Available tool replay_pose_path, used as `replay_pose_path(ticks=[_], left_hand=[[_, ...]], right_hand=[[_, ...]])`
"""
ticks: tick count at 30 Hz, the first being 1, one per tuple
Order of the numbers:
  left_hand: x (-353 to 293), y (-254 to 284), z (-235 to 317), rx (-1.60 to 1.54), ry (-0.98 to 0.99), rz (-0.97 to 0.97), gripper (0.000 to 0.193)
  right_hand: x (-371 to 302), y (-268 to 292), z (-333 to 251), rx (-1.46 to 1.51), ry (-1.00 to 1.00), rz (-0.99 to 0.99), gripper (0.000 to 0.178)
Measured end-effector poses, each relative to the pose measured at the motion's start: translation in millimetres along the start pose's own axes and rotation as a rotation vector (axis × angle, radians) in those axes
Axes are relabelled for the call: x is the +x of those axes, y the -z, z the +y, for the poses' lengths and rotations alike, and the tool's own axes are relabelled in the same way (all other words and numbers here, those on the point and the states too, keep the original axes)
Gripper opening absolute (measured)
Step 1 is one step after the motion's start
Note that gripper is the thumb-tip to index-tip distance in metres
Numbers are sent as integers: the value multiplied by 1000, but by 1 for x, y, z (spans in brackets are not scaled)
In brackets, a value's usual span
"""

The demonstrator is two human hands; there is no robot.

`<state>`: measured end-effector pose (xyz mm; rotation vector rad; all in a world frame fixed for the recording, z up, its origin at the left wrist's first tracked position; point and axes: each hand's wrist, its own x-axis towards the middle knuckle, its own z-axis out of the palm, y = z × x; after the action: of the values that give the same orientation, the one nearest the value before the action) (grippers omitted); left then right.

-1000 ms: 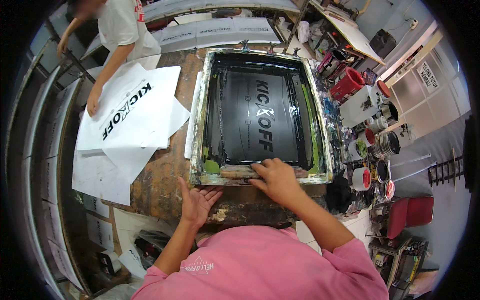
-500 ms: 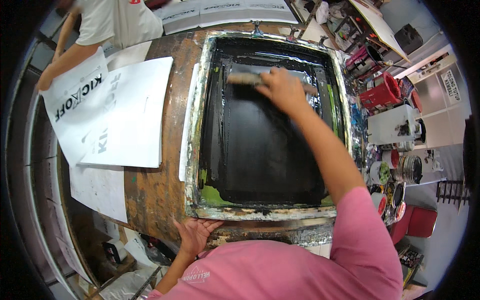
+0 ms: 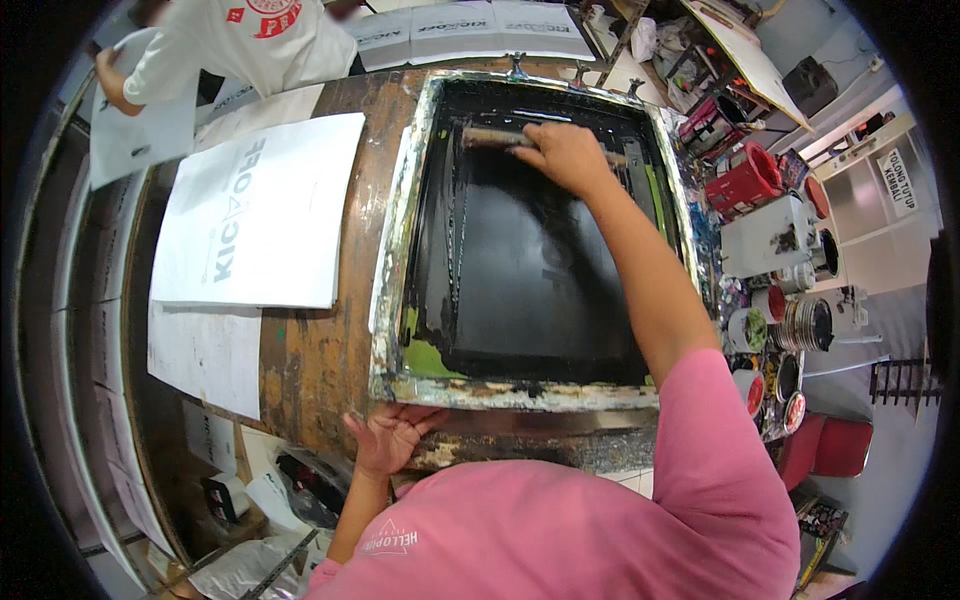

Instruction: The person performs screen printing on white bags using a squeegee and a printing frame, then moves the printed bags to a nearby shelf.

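My right hand (image 3: 570,158) grips the wooden handle of a squeegee (image 3: 488,138) near the far end of a screen-printing frame (image 3: 520,396). Black ink coats the mesh, and faint lettering shows in its middle. Green patches (image 3: 432,358) show along the mesh's sides and near left corner. Palm up with fingers spread, my left hand (image 3: 390,438) is at the frame's near left edge. Its fingertips meet the underside of that edge; whether they bear any weight I cannot tell.
A stack of white printed sheets (image 3: 290,215) lies left on the stained wooden table (image 3: 310,365). Beyond it, a co-worker (image 3: 250,50) holds a sheet (image 3: 145,135). Ink pots and a red bucket (image 3: 745,180) crowd the right side. Clamps (image 3: 516,65) stand at the frame's far edge.
The co-worker has taken a sheet off the stack toward the far left. The frame's near edge sits higher in the picture. My right hand keeps hold of the squeegee at the far end.
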<state>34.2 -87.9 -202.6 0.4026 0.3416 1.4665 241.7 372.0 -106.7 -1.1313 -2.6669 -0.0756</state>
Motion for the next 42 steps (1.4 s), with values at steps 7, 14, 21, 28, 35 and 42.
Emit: replay_pose_path(ticks=[7,14,21,28,35,42], left_hand=[[1,-2,4,57,31,24,100],[19,-48,34,-36,28,-196,104],[120,-166,82,588,-318,-177,107],[95,-58,2,2503,-3,401,101],[115,-71,-2,2386,132,313,112],[182,-156,28,1709,-408,416,59]], right_hand=[[-162,77,-128,133,-55,-179,39],[-225,180,-180,42,15,107,36],[-132,264,-149,-194,16,595,37],[-101,330,-158,-9,-101,308,44],[-83,378,-129,-43,-92,37,57],[-42,324,-91,-35,97,732,41]])
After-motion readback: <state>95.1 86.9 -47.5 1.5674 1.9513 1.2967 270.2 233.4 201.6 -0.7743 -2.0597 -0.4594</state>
